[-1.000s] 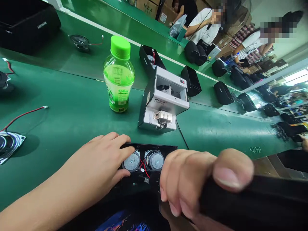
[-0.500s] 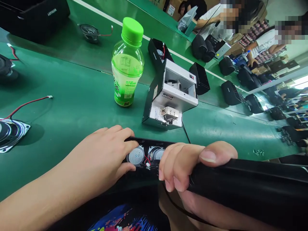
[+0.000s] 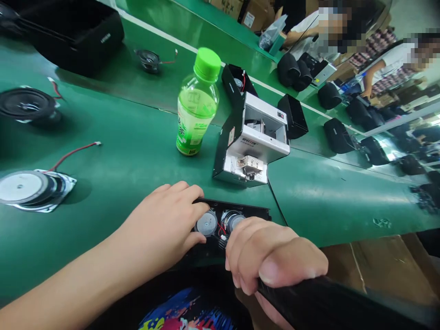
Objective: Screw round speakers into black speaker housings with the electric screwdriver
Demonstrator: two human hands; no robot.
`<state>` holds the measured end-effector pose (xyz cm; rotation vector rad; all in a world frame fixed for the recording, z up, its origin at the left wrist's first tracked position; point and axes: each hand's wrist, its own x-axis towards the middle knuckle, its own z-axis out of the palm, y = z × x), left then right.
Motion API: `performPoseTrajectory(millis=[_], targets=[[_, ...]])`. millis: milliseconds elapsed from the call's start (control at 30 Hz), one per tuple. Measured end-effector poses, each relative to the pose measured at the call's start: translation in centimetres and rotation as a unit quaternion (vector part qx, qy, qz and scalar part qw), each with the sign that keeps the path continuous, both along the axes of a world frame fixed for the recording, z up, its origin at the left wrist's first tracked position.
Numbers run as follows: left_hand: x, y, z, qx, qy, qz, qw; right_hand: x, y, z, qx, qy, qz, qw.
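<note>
My left hand (image 3: pixel 172 224) is closed around the left end of a black speaker box (image 3: pixel 254 211), with fingers over its far edge and thumb at the near side. Two round drivers with grey magnets sit in the box: the left driver (image 3: pixel 206 223) shows well, the right driver (image 3: pixel 237 222) is partly behind my right hand (image 3: pixel 275 256). Red wires with a white connector (image 3: pixel 223 238) lie between them. My right hand wraps a long black electric screwdriver (image 3: pixel 326 300), its ridged nose pointing at the box. The screwdriver's bit tip cannot be made out.
Beyond the box stand a silver-and-black screw feeder (image 3: pixel 254 142) and a green drink bottle (image 3: pixel 197 107). Loose speakers lie to the left, one magnet-up (image 3: pixel 24 185), one cone-up (image 3: pixel 29 104). Black housings (image 3: pixel 79 39) line the green bench (image 3: pixel 326 183). Co-workers (image 3: pixel 305 32) are across it.
The view has shifted, so the bench things sit further right. My left hand stays on the speaker box. The screwdriver's rear end has swung lower in view, still in my right hand.
</note>
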<state>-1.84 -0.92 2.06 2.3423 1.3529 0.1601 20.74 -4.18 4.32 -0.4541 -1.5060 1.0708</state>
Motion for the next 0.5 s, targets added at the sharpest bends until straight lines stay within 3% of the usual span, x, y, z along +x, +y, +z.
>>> performPoseTrajectory(millis=[233, 367, 500], targets=[[0.0, -0.3, 0.4, -0.019, -0.004, 0.008, 1.0, -0.3, -0.2, -1.0, -0.005, 0.007, 0.004, 1.0], [0.0, -0.5, -0.1, 0.001, -0.014, 0.011, 1.0, -1.1, -1.0, -1.7, 0.003, 0.038, -0.056, 0.998], [-0.3, -0.8, -0.9, 0.037, -0.02, 0.005, 0.999, -1.9, -1.2, -3.9, 0.012, 0.057, -0.1, 0.993]])
